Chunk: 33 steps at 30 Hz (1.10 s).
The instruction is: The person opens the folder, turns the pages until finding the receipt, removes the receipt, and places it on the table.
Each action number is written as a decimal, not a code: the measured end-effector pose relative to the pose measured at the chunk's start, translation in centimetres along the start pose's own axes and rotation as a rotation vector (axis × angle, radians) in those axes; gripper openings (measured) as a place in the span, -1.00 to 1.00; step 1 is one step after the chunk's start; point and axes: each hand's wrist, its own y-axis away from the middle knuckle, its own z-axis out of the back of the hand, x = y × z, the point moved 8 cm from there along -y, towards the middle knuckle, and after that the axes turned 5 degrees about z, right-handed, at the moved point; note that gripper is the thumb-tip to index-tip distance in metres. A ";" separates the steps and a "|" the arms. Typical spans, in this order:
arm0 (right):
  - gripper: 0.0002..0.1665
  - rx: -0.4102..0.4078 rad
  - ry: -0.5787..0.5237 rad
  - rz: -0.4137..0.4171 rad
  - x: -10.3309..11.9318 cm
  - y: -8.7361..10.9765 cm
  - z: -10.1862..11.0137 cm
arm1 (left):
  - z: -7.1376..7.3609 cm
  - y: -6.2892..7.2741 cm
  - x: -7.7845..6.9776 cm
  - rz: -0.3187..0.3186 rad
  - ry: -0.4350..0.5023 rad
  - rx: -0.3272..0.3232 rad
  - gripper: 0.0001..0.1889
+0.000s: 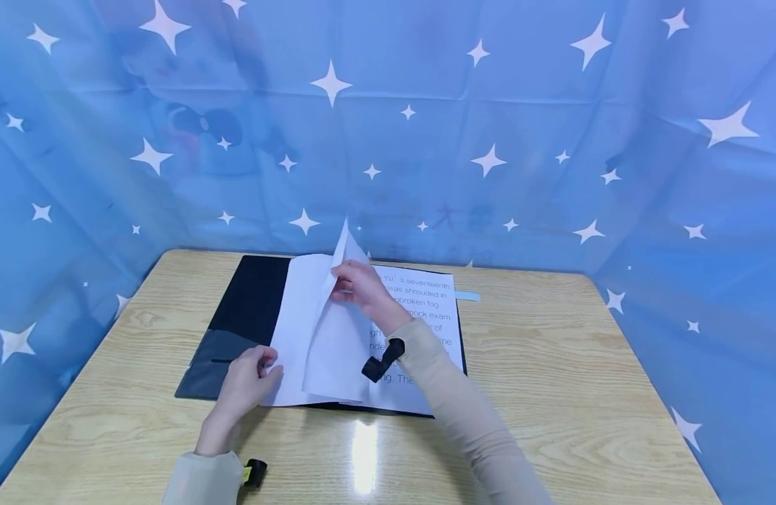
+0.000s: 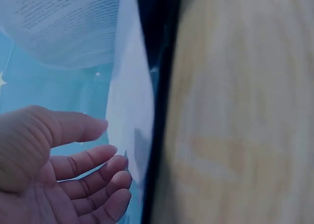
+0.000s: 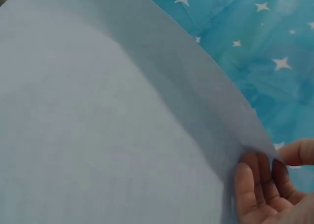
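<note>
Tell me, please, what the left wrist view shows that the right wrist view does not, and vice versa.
Only the left wrist view shows the left hand, lines of print, the folder's black edge and a broad stretch of table.

Only the right wrist view shows the right hand, pinching an edge of paper.

Both share white paper and the blue curtain with white stars.

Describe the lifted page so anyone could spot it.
On the wooden table lies an open black folder. Near its middle, the right hand pinches the lifted page. Unlike the white page left of it and the printed page right, it stands raised.
</note>
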 end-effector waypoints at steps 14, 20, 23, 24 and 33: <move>-0.91 0.011 0.009 -0.031 -1.5 -0.4 -1.2 | 2.3 0.3 -3.5 -0.123 0.155 -0.198 -0.93; -0.93 0.008 0.016 -0.038 -1.9 -0.3 -1.6 | 2.7 0.5 -4.5 -0.107 0.200 -0.184 -0.86; -0.93 0.000 0.026 -0.047 -2.1 -0.3 -1.8 | 2.7 0.6 -5.0 -0.108 0.226 -0.172 -0.84; -0.93 -0.005 0.028 -0.050 -2.2 -0.3 -1.8 | 2.7 0.7 -5.1 -0.103 0.236 -0.167 -0.83; -0.93 -0.033 0.030 -0.034 -2.5 -0.5 -2.1 | 2.6 1.0 -5.4 -0.017 0.267 -0.106 -0.69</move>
